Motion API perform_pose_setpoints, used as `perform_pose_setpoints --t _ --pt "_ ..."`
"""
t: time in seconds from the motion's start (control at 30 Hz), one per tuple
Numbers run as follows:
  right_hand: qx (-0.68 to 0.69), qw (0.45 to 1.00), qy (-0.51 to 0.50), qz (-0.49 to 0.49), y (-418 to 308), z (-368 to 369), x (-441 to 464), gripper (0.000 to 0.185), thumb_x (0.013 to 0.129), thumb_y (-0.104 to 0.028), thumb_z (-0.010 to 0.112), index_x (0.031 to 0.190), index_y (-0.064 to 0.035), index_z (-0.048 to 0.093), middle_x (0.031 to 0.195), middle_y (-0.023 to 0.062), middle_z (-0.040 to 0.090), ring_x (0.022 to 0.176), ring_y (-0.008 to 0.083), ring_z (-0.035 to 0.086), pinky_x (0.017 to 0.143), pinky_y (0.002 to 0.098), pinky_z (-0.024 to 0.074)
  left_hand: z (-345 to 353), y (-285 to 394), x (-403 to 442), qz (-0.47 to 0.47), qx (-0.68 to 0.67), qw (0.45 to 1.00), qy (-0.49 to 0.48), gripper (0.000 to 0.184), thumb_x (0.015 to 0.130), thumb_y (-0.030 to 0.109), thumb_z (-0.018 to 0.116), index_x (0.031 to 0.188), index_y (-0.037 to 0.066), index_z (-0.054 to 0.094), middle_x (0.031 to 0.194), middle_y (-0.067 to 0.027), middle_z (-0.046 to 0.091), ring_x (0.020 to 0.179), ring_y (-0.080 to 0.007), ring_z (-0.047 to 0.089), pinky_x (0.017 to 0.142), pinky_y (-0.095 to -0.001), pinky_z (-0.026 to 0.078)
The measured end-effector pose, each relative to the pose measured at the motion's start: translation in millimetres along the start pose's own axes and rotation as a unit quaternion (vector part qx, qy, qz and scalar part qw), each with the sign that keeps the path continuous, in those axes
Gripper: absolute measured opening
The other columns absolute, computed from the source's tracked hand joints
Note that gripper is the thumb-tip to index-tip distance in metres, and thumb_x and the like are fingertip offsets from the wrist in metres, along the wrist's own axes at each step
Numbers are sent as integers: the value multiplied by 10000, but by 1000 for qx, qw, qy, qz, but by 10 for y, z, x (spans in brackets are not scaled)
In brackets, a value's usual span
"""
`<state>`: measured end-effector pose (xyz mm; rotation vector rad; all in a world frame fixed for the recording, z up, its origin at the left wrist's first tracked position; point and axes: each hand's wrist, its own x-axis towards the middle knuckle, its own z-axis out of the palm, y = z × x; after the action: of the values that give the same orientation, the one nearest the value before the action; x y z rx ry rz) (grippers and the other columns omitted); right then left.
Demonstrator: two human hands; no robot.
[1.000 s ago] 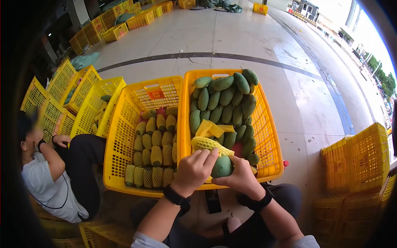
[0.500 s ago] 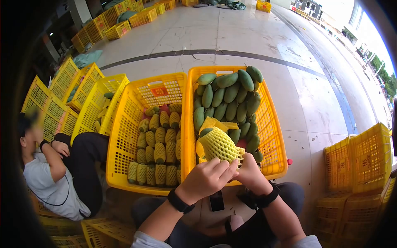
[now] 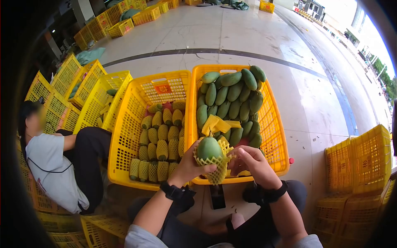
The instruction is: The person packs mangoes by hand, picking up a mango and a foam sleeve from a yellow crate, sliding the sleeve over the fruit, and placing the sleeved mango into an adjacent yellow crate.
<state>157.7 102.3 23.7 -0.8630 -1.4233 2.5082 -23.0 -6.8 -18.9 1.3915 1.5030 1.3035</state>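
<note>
My left hand [image 3: 187, 166] is wrapped round a green mango [image 3: 209, 148], held upright over the near edge of the right crate. A yellow foam net sleeve [image 3: 216, 169] surrounds the mango's lower part and flares out on the right, leaving the top bare. At that flared edge, the bent fingers of my right hand [image 3: 255, 165] pinch the net. Just beyond lie flat folded yellow foam nets [image 3: 219, 125] on loose green mangoes [image 3: 233, 91] in the right yellow crate [image 3: 278, 136]. Netted mangoes [image 3: 162, 149] stand in rows inside the left yellow crate [image 3: 120, 142].
A seated person [image 3: 58, 161] is close on the left, beside several yellow crates [image 3: 97, 99]. Stacked crates [image 3: 359, 153] stand on the right. A dark phone-like object [image 3: 217, 197] lies between my legs. More crates [image 3: 124, 20] line the far floor.
The mango has turned more upright and moved slightly down. Its net covers less of it and spreads open at the right. My left hand has shifted to the mango's left side; my hands are farther apart.
</note>
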Motion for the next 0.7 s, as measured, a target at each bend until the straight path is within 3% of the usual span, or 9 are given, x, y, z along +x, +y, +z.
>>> perform_pose_setpoints --t 0.07,0.13,0.2,0.27,0.33,0.37,0.4,0.5,0.7 --pt "-140 964 16 -227 39 87 29 333 834 -254 558 1063 -22 492 829 23 508 714 123 529 611 221 443 57 -32 -97 -156 -321 934 -6 712 677 356 707 1218 52 359 1083 -50 509 982 -147 517 802 -288 447" --pt "-185 950 15 -249 77 101 69 366 790 -217 616 1088 -55 479 817 21 469 709 139 510 635 224 431 123 -86 -187 -184 -363 914 5 738 690 426 678 1233 55 345 1090 -49 505 983 -137 518 805 -284 450" --pt "-342 888 55 -301 117 123 120 407 783 -245 624 1105 -52 469 825 43 474 731 138 494 666 247 435 150 -105 -241 -240 -485 841 -8 746 696 440 670 1244 63 333 1080 -52 504 970 -153 523 811 -295 453" --pt "-331 900 74 -274 187 148 146 438 782 -263 624 1109 -23 457 869 91 493 812 163 516 710 282 442 151 -136 -246 -232 -502 832 -35 772 697 420 678 1267 73 289 1097 -55 485 992 -162 508 820 -301 448" --pt "-195 953 82 -216 252 160 164 434 802 -259 603 1096 21 450 925 120 513 870 172 538 738 273 444 211 -110 -230 -169 -464 869 -36 797 700 385 687 1284 78 239 1116 -57 459 1031 -164 480 845 -307 431" --pt "-118 983 29 -138 212 170 144 396 827 -238 575 1053 63 450 941 125 529 898 150 545 754 258 444 234 -52 -212 -171 -447 878 -27 743 708 344 690 1252 87 254 1101 -50 445 1023 -148 467 858 -297 408" --pt "-119 983 25 -138 217 167 143 396 827 -238 575 1053 63 450 941 125 529 898 150 545 754 258 444 254 2 -209 -170 -446 878 -23 743 708 344 690 1252 87 254 1101 -50 445 1023 -148 467 858 -297 408" --pt "-136 978 56 -147 295 150 112 263 848 -185 544 932 53 471 839 66 554 801 71 519 717 220 442 301 73 -220 -157 -400 902 38 485 761 283 627 1117 88 362 999 -38 464 927 -108 472 818 -260 395" --pt "-126 976 113 -137 394 205 111 219 864 -146 497 997 25 462 862 85 578 770 75 531 641 202 436 352 107 -254 -210 -431 874 81 458 802 321 572 1127 61 381 987 -37 487 909 -99 489 801 -250 403"
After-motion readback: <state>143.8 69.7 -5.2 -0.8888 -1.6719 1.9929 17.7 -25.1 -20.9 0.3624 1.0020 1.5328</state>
